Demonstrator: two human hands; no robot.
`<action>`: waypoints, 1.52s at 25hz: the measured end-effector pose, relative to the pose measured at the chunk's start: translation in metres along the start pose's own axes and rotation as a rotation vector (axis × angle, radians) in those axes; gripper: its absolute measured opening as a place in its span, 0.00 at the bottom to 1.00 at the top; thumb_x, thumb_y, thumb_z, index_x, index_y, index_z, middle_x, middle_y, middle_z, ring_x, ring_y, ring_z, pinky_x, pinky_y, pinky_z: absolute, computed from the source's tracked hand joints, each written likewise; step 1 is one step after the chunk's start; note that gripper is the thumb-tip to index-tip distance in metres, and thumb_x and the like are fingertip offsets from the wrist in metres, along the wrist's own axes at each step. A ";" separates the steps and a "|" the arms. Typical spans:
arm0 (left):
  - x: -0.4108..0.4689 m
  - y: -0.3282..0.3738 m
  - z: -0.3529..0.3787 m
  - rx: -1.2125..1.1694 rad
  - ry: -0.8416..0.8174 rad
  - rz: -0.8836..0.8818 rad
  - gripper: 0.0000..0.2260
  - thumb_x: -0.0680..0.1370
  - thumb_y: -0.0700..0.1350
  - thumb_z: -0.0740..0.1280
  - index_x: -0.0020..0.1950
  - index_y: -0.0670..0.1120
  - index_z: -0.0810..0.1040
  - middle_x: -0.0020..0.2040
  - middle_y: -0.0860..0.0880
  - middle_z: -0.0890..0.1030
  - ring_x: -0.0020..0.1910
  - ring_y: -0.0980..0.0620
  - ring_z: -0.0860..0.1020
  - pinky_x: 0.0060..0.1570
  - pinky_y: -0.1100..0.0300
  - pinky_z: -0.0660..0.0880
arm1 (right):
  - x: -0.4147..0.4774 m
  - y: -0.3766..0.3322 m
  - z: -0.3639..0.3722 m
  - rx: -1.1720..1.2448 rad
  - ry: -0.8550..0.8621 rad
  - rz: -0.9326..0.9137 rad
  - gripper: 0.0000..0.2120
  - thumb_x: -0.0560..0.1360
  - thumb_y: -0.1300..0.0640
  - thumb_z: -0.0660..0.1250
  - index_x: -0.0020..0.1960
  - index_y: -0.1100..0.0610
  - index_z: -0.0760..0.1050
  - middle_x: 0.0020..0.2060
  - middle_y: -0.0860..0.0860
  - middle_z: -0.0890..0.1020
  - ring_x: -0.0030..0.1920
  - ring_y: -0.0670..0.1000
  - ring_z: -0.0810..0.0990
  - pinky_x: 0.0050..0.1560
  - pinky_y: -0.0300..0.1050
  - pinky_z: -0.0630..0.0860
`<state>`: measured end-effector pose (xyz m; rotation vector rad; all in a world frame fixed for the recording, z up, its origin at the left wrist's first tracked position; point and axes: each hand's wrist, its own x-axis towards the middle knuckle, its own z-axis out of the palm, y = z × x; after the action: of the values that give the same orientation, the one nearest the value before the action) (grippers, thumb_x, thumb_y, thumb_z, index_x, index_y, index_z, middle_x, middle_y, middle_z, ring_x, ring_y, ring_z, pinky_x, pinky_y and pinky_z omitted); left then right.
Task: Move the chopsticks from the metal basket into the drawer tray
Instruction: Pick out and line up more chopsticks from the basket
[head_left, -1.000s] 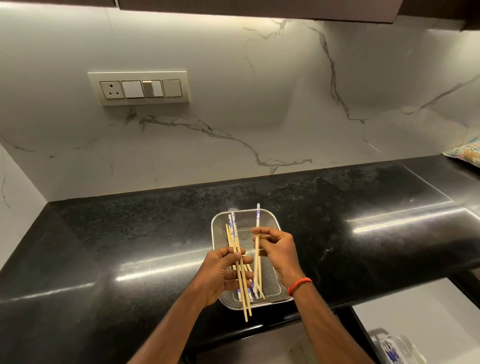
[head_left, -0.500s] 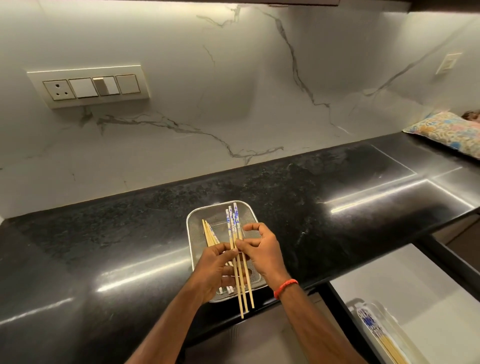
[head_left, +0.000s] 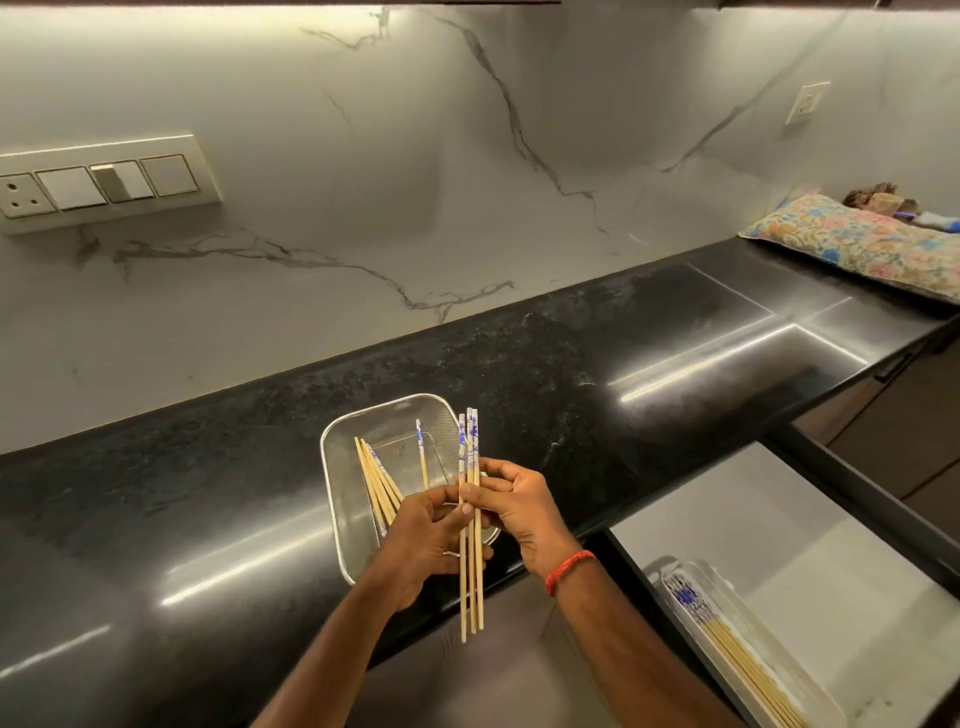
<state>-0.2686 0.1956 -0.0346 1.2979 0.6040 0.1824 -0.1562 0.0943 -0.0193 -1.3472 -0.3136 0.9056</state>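
A metal mesh basket (head_left: 343, 499) sits on the black counter near its front edge, with several wooden chopsticks (head_left: 378, 480) with blue-patterned tops lying in it. Just above the basket's right side, three chopsticks (head_left: 470, 582) stand bunched and upright. My right hand (head_left: 511, 506) pinches them and my left hand (head_left: 423, 540) grips them too. At lower right an open drawer holds a clear tray (head_left: 810, 691) with several chopsticks (head_left: 737, 654) lying in it.
The black counter (head_left: 597, 364) runs to the right, where a floral cushion (head_left: 857, 244) lies. A marble backsplash carries a switch panel (head_left: 98, 182). The open drawer's dark front edge (head_left: 878, 514) juts out on the right.
The bunch of three chopsticks has lifted out of the basket and shifted right, held by both hands. The camera has turned right, showing more of the drawer and tray.
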 end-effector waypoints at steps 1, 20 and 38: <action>-0.001 -0.002 0.007 0.009 -0.005 -0.003 0.09 0.81 0.42 0.66 0.61 0.44 0.80 0.50 0.41 0.87 0.46 0.37 0.87 0.43 0.47 0.84 | -0.003 0.000 -0.006 0.000 0.004 0.005 0.20 0.72 0.66 0.74 0.63 0.62 0.77 0.49 0.57 0.87 0.50 0.58 0.86 0.54 0.54 0.83; -0.021 -0.046 0.143 0.108 -0.125 -0.079 0.07 0.78 0.42 0.70 0.55 0.43 0.84 0.48 0.42 0.88 0.45 0.39 0.87 0.43 0.49 0.85 | -0.085 0.021 -0.141 -0.077 0.190 0.008 0.12 0.76 0.58 0.72 0.58 0.62 0.83 0.47 0.56 0.87 0.46 0.52 0.87 0.50 0.47 0.84; -0.018 -0.078 0.207 0.181 -0.202 -0.153 0.06 0.78 0.40 0.71 0.55 0.42 0.83 0.46 0.41 0.88 0.42 0.40 0.87 0.37 0.55 0.84 | -0.124 0.041 -0.203 -0.056 0.231 0.018 0.10 0.75 0.61 0.73 0.56 0.61 0.83 0.41 0.49 0.87 0.41 0.47 0.87 0.43 0.39 0.83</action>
<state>-0.1923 -0.0097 -0.0727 1.4179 0.5531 -0.1309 -0.1140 -0.1380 -0.0701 -1.4922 -0.1496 0.7511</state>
